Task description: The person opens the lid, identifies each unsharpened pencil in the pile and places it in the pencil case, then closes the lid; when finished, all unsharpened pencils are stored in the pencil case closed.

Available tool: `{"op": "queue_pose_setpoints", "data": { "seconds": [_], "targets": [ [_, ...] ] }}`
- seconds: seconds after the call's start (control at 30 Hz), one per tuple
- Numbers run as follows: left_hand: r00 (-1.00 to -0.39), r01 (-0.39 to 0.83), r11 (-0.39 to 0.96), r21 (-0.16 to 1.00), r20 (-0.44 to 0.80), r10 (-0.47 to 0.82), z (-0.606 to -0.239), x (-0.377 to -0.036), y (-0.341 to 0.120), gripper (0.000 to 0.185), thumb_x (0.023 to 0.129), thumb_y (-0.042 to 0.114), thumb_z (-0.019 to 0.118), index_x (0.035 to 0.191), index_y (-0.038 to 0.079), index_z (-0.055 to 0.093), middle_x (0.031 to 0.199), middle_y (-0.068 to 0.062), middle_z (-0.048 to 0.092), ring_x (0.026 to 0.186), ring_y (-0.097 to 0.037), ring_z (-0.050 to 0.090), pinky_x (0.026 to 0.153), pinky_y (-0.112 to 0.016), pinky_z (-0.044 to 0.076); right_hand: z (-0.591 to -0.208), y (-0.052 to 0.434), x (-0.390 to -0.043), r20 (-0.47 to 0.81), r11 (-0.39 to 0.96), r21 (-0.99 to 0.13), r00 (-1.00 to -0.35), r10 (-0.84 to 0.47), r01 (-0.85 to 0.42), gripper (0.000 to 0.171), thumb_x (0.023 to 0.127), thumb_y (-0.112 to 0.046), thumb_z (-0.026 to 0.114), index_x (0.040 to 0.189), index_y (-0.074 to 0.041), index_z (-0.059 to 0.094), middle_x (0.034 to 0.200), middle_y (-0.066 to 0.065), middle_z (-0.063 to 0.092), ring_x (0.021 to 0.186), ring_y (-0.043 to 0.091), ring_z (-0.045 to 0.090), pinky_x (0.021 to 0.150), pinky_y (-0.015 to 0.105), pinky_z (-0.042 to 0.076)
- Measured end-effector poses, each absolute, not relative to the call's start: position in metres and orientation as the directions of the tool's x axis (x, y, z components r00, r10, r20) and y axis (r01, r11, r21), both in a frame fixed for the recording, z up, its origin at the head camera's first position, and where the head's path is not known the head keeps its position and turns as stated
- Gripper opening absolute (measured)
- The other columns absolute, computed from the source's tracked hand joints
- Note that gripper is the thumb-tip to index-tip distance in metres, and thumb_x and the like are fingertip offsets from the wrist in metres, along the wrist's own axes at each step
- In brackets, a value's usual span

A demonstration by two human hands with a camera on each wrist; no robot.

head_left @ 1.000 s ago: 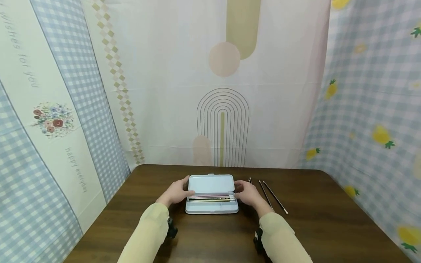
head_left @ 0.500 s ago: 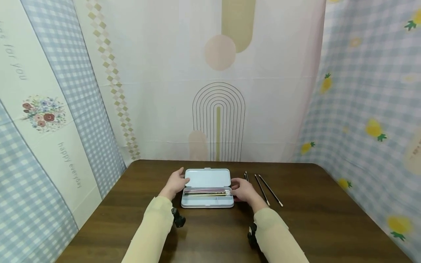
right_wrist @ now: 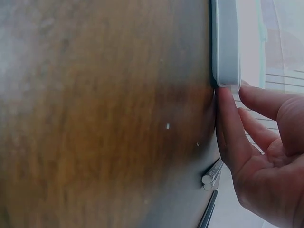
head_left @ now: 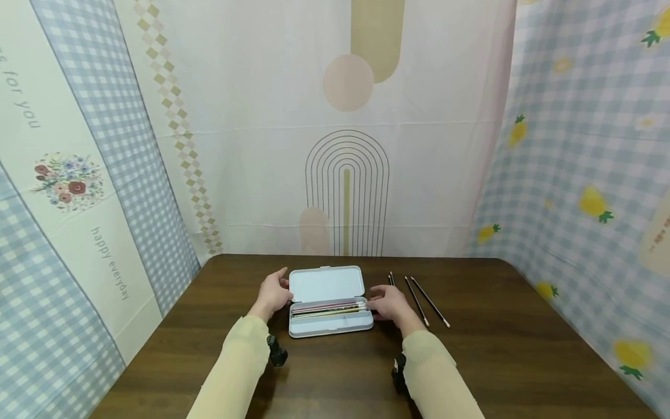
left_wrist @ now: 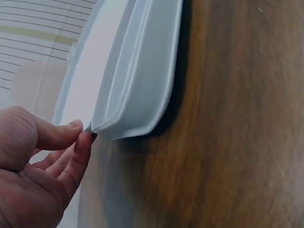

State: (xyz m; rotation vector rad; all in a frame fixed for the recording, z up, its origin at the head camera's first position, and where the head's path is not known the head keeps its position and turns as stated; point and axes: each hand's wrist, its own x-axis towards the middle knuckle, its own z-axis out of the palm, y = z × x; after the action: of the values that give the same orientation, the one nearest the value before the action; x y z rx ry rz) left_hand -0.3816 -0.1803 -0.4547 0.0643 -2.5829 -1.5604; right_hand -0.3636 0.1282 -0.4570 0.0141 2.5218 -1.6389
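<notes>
A pale blue pencil case [head_left: 325,283] lies open on the table, its lid leaning back and slightly skewed. Several pencils [head_left: 330,308] lie side by side in its tray. My left hand [head_left: 273,294] is at the left end; in the left wrist view its thumb and forefinger pinch the case at the corner where lid and tray meet. At the other end is my right hand [head_left: 388,304]. The right wrist view shows its thumb at the top rim and a fingertip low against the end of the tray [right_wrist: 228,45].
To the right of the case, several dark pencils [head_left: 430,302] lie loose on the brown wooden table [head_left: 502,355], partly behind the right hand. A patterned cloth [head_left: 251,174] hangs behind the table's far edge.
The case has turned a little, its left end now nearer to me. Both hands stay at its ends, the left drawing slightly left and down. The head view has also shifted.
</notes>
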Motion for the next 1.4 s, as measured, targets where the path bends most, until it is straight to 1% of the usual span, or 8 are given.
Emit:
{"op": "queue_pose_setpoints", "data": {
  "seconds": [0.13, 0.33, 0.6, 0.8, 0.97, 1.07, 1.2, 1.4],
  "targets": [
    [-0.989, 0.059, 0.516, 0.854, 0.12, -0.087, -0.457, -0.381, -0.182, 0.082, 0.078, -0.024, 0.066, 0.156, -0.008, 0.047, 0.114, -0.022, 0.064, 0.067, -0.018, 0.061, 0.055, -0.026, 0.054, -0.46, 0.128, -0.366, -0.146, 0.395, -0.911, -0.988, -0.051, 0.114, 0.05, 0.096, 0.001, 0.075, 0.143, 0.009, 0.059, 0.121, 0.023, 0.07, 0.1, 0.027, 0.071, 0.074, 0.036, 0.065],
    [-0.984, 0.101, 0.551, 0.828, 0.164, -0.065, -0.451, -0.378, -0.181, 0.073, 0.081, -0.022, 0.067, 0.152, -0.009, 0.053, 0.119, -0.022, 0.067, 0.089, -0.025, 0.069, 0.062, -0.029, 0.055, -0.463, 0.127, -0.373, -0.171, 0.415, -0.898, -0.985, -0.022, 0.146, 0.047, 0.095, 0.0, 0.075, 0.14, 0.006, 0.063, 0.126, 0.025, 0.066, 0.099, 0.026, 0.07, 0.071, 0.035, 0.065],
    [-0.989, 0.119, 0.477, 0.871, 0.148, -0.025, -0.443, -0.375, -0.184, 0.076, 0.089, -0.005, 0.08, 0.158, -0.005, 0.045, 0.138, -0.027, 0.062, 0.118, -0.039, 0.068, 0.095, -0.049, 0.06, -0.453, 0.118, -0.371, -0.166, 0.448, -0.883, -0.986, -0.018, 0.141, 0.043, 0.097, 0.003, 0.071, 0.139, 0.008, 0.063, 0.127, 0.028, 0.063, 0.101, 0.031, 0.071, 0.074, 0.039, 0.065],
    [-0.982, 0.169, 0.433, 0.886, 0.191, -0.007, -0.443, -0.37, -0.183, 0.059, 0.093, 0.003, 0.081, 0.144, -0.001, 0.051, 0.132, -0.024, 0.065, 0.117, -0.037, 0.067, 0.097, -0.049, 0.057, -0.456, 0.114, -0.369, -0.177, 0.426, -0.889, -0.984, 0.018, 0.167, 0.045, 0.095, 0.006, 0.071, 0.139, 0.008, 0.062, 0.126, 0.029, 0.063, 0.102, 0.033, 0.071, 0.072, 0.038, 0.065],
    [-0.958, 0.261, 0.518, 0.815, 0.284, 0.037, -0.435, -0.365, -0.177, 0.035, 0.099, 0.022, 0.08, 0.126, 0.006, 0.064, 0.126, -0.016, 0.07, 0.112, -0.033, 0.066, 0.094, -0.05, 0.054, -0.458, 0.114, -0.368, -0.168, 0.405, -0.899, -0.985, 0.032, 0.166, 0.045, 0.095, 0.006, 0.071, 0.139, 0.007, 0.062, 0.126, 0.028, 0.063, 0.102, 0.032, 0.071, 0.069, 0.036, 0.065],
    [-0.936, 0.328, 0.584, 0.742, 0.338, 0.096, -0.431, -0.364, -0.172, 0.024, 0.098, 0.028, 0.081, 0.118, 0.015, 0.075, 0.126, -0.008, 0.073, 0.12, -0.031, 0.065, 0.102, -0.052, 0.052, -0.458, 0.113, -0.369, -0.162, 0.408, -0.899, -0.987, 0.022, 0.156, 0.044, 0.096, 0.005, 0.071, 0.14, 0.006, 0.062, 0.13, 0.028, 0.062, 0.099, 0.03, 0.072, 0.067, 0.035, 0.064],
    [-0.907, 0.404, 0.646, 0.648, 0.376, 0.191, -0.429, -0.363, -0.165, 0.022, 0.096, 0.027, 0.084, 0.117, 0.021, 0.081, 0.127, -0.002, 0.074, 0.13, -0.029, 0.063, 0.111, -0.052, 0.048, -0.457, 0.112, -0.369, -0.148, 0.419, -0.897, -0.989, 0.013, 0.14, 0.044, 0.097, 0.005, 0.071, 0.14, 0.006, 0.062, 0.134, 0.029, 0.061, 0.096, 0.028, 0.072, 0.065, 0.033, 0.064],
    [-0.874, 0.474, 0.701, 0.533, 0.379, 0.304, -0.427, -0.358, -0.163, 0.017, 0.093, 0.023, 0.087, 0.109, 0.021, 0.083, 0.113, 0.004, 0.077, 0.113, -0.022, 0.071, 0.1, -0.046, 0.056, -0.454, 0.113, -0.364, -0.119, 0.425, -0.9, -0.993, -0.029, 0.095, 0.046, 0.095, 0.008, 0.071, 0.14, 0.008, 0.061, 0.131, 0.029, 0.06, 0.092, 0.028, 0.072, 0.065, 0.035, 0.065]
  ]
}}
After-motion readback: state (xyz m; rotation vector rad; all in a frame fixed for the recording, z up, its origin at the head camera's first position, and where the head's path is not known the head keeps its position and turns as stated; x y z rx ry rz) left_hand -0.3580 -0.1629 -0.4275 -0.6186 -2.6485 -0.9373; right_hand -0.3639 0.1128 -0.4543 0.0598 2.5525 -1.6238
